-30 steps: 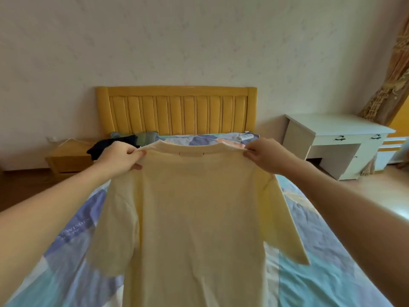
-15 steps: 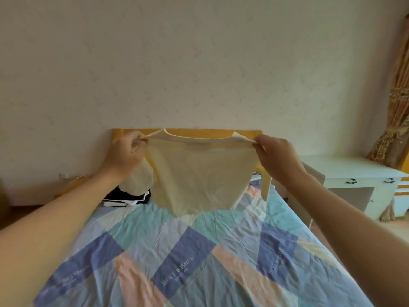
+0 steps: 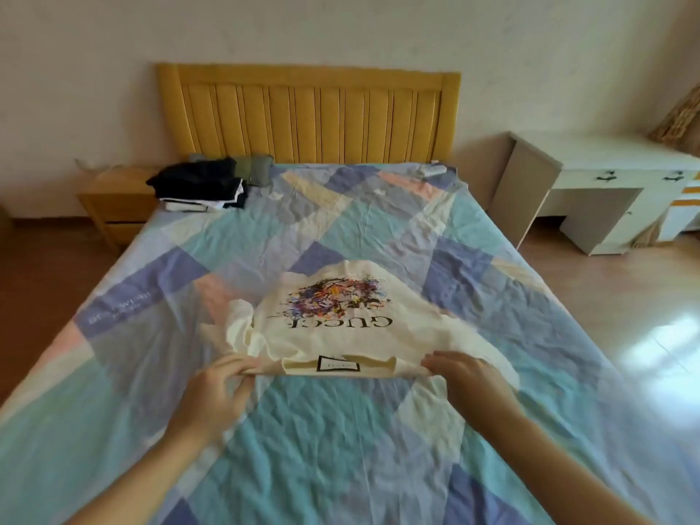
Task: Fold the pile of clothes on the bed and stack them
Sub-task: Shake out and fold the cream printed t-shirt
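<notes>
A cream T-shirt (image 3: pixel 341 335) with a colourful print and upside-down lettering lies print-up on the patchwork bed sheet (image 3: pixel 322 430), its collar towards me. My left hand (image 3: pixel 217 388) pinches the shirt's left shoulder. My right hand (image 3: pixel 464 377) pinches the right shoulder. The left sleeve is bunched up; the right one spreads flat. A stack of folded dark clothes (image 3: pixel 200 183) sits at the bed's far left corner, by the headboard.
A yellow wooden headboard (image 3: pixel 310 111) stands against the wall. A wooden nightstand (image 3: pixel 113 202) is left of the bed and a white desk (image 3: pixel 606 183) is to the right. A small white object (image 3: pixel 432 169) lies at the bed's far right corner.
Both hands have swung the shirt down from mid-air and laid it print-up on the bed. The camera now looks down at the bed.
</notes>
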